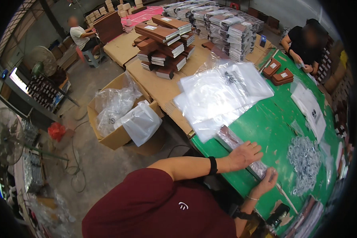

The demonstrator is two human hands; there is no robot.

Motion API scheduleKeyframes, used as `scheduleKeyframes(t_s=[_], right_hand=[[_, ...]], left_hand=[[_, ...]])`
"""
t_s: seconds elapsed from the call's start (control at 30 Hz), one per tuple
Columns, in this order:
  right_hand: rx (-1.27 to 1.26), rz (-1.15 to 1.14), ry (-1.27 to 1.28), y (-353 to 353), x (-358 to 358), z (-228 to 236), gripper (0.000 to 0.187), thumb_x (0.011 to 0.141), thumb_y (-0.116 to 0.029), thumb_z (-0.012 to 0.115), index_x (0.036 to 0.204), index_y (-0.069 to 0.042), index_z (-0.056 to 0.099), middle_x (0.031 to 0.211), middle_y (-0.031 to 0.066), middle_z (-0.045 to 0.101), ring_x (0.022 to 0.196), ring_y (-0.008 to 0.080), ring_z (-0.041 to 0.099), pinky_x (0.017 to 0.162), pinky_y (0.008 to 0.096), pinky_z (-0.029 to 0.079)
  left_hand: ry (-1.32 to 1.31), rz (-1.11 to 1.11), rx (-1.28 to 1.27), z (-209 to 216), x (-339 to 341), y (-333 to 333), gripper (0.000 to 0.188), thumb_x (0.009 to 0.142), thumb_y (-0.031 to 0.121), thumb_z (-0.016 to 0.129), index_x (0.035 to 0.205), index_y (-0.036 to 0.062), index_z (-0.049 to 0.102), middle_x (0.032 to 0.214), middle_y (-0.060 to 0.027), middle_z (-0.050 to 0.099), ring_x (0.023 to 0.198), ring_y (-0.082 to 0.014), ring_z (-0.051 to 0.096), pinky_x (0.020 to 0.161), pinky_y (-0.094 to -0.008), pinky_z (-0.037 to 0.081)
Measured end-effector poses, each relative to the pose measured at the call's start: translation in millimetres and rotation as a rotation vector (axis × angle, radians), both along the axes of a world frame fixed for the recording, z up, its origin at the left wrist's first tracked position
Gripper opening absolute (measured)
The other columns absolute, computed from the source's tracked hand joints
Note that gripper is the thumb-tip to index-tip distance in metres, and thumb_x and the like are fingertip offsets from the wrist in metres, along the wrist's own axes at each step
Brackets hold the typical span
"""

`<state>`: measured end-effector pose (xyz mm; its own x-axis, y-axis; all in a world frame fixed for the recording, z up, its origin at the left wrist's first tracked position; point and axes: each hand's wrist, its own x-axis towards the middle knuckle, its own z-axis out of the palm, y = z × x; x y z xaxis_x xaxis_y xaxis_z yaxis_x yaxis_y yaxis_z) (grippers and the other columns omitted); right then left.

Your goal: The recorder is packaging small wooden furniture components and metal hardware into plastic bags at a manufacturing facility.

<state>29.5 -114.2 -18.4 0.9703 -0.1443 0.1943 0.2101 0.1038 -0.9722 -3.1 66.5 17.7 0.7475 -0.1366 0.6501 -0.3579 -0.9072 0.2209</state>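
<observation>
Bagged brown strip (238, 147) pinned between both hands at the green table's (273, 119) near edge.
Its long axis ran from left hand (245, 154), fingers spread flat on it, to right hand (267, 180), fingertips pinching the bag's end.

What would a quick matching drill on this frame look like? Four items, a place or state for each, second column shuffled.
Items:
1. left hand
2. metal rings
3. clear bags
4. cardboard box

Places or states:
A. on the floor beside the table, holding plastic bags
B. loose heap on the green table
C. spread flat at the table's near-left end
D. resting on a long bagged piece

Pairs: 1-D, 2-B, 3-C, 4-A
</observation>
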Motion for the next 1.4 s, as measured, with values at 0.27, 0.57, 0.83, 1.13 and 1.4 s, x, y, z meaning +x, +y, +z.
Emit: scheduleKeyframes(t_s=[0.27,0.57,0.83,1.13,1.4], right_hand=[[-0.079,0.199,0.065,-23,12,-1,0.007,0.096,-0.007,0.063,0.097,-0.001,0.06,0.094,-0.0004,0.056,0.085,0.008,0.05,0.08,0.0222,0.045],[-0.215,0.043,0.052,-44,20,-9,0.017,0.094,-0.01,0.065,0.081,-0.004,0.056,0.08,-0.0018,0.051,0.076,0.0078,0.044,0.071,0.0228,0.039],[-0.052,0.017,0.079,-8,-2,-3,0.02,0.09,-0.009,0.07,0.077,-0.003,0.057,0.079,-0.0008,0.055,0.074,0.0072,0.047,0.069,0.0238,0.039],[0.052,0.129,0.221,-12,-8,20,0.011,0.088,-0.008,0.073,0.094,-0.002,0.065,0.091,-0.0003,0.062,0.087,0.0102,0.057,0.08,0.0261,0.046],[-0.378,0.387,-0.118,-46,11,50,0.03,0.075,-0.009,0.082,0.1,-0.003,0.068,0.104,0.0054,0.067,0.102,0.0198,0.062,0.091,0.0331,0.048]], left_hand=[[-0.01,0.022,0.025,-2,-10,1,0.013,0.08,0.015,0.059,0.092,0.0106,0.058,0.091,-0.0065,0.052,0.088,-0.0235,0.055,0.077,-0.0361,0.043],[-0.143,-0.098,-0.117,-17,7,-14,0.012,0.08,0.014,0.058,0.091,0.0088,0.059,0.087,-0.0095,0.056,0.086,-0.0274,0.058,0.076,-0.0408,0.047],[0.037,0.047,0.053,12,-20,1,0.012,0.087,0.022,0.066,0.084,0.013,0.058,0.081,-0.0037,0.052,0.079,-0.0213,0.056,0.07,-0.0369,0.043],[0.047,0.054,0.049,9,-16,0,0.013,0.087,0.022,0.066,0.083,0.0138,0.057,0.079,-0.0035,0.05,0.077,-0.0219,0.053,0.068,-0.0369,0.041],[0.043,0.057,0.028,10,-19,0,0.008,0.082,0.016,0.069,0.082,0.0143,0.061,0.078,-0.0031,0.051,0.075,-0.0225,0.052,0.066,-0.0375,0.04]])
